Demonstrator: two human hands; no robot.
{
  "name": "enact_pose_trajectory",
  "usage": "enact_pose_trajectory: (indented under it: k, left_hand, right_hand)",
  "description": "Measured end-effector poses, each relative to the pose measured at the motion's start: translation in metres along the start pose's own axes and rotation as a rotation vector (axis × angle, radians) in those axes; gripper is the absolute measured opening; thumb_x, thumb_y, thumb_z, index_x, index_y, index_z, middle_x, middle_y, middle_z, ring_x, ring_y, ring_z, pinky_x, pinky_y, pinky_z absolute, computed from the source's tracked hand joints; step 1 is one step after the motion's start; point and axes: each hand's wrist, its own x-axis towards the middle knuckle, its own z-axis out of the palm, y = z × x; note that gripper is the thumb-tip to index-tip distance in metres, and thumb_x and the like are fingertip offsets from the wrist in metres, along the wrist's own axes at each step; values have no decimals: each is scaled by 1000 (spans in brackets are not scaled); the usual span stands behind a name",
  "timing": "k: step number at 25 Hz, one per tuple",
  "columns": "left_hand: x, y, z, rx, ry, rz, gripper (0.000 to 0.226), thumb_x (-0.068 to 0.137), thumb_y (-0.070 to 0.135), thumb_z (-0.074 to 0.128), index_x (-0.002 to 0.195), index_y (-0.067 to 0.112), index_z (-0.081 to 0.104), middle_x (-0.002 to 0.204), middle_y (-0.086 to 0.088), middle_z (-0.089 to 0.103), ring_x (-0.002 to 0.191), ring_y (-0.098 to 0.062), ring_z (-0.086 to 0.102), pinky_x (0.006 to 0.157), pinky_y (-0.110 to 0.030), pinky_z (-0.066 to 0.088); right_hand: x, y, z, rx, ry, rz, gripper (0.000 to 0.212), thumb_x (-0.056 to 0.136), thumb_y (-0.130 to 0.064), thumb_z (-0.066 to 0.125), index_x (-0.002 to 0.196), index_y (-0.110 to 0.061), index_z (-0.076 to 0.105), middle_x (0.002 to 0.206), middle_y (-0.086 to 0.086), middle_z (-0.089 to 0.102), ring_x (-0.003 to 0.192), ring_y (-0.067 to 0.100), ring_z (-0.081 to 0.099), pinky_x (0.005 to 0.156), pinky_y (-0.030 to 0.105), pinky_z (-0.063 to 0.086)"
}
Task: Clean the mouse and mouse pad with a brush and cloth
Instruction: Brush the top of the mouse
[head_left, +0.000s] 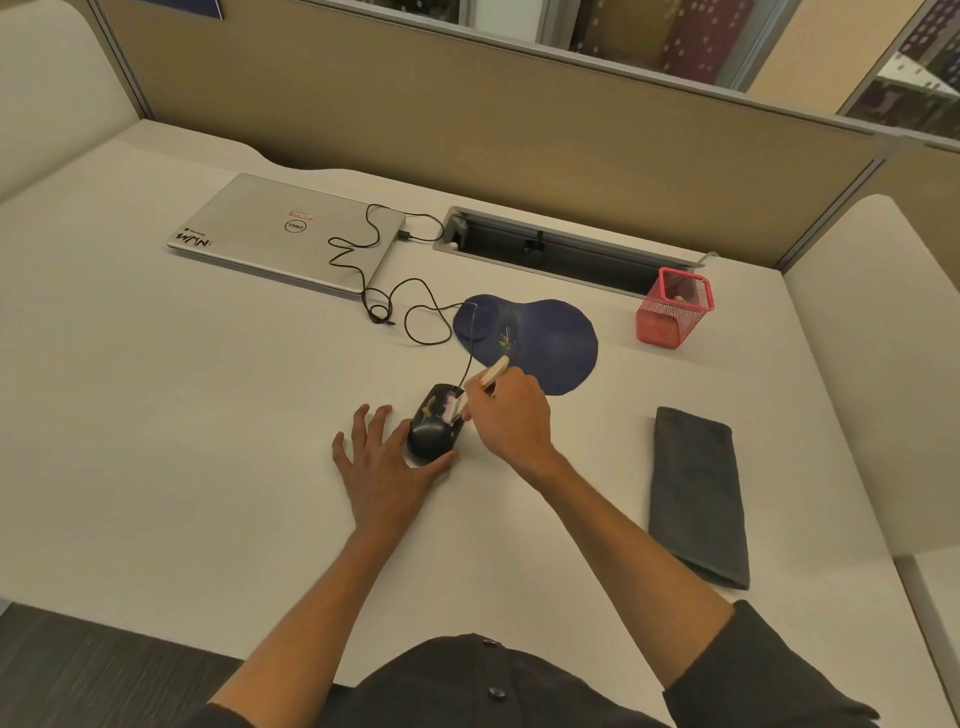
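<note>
A black wired mouse (430, 434) lies on the white desk, off the pad, with yellowish bits of debris on its top. My left hand (382, 465) steadies it, thumb and forefinger against its near end, the other fingers spread flat on the desk. My right hand (511, 415) grips a small brush (493, 372) with a pale wooden handle, and the pinkish bristles touch the mouse's front. The blue mouse pad (540, 338) lies just beyond, with yellow debris near its middle. A folded dark grey cloth (698, 493) rests on the desk to the right.
A closed silver laptop (280, 234) lies at the back left, with the mouse's black cable (374, 280) looping from it across the desk. A red mesh pen holder (672, 306) stands at the back right beside a cable slot (550, 249). Partition walls enclose the desk.
</note>
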Motion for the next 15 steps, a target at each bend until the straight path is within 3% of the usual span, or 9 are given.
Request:
enact_pose_trajectory:
  k: [2,6,10,15]
  left_hand:
    - [0,0,0,-3,-1,0,82,64,84,44,116,25,66,144,-1,46,144,-20,16,114,-49,6]
    - [0,-1,0,6,-10,1,83,63,85,45,116,25,66,144,-1,45,144,-21,16,114,-49,5]
    - [0,0,-1,-6,-5,3,85,63,86,39,116,26,66,144,-1,46,144,-20,16,114,-49,6]
    - [-1,0,-2,-3,-4,1,84,63,86,40,116,26,66,144,-1,46,144,-21,17,114,-49,5]
  right_hand:
    - [5,2,-5,34,-13,4,30,94,-27,55,77,-5,68,69,5,68,64,22,65,60,37,55]
    - [7,4,-2,57,133,30,33,96,-31,53,78,-8,67,69,6,68,65,21,66,57,35,54]
    - [0,9,6,69,30,24,32,96,-31,52,82,-8,70,71,4,70,66,19,66,61,33,55]
    - [9,13,0,138,136,83,35,97,-32,51,80,-8,71,70,2,71,67,17,67,63,31,55]
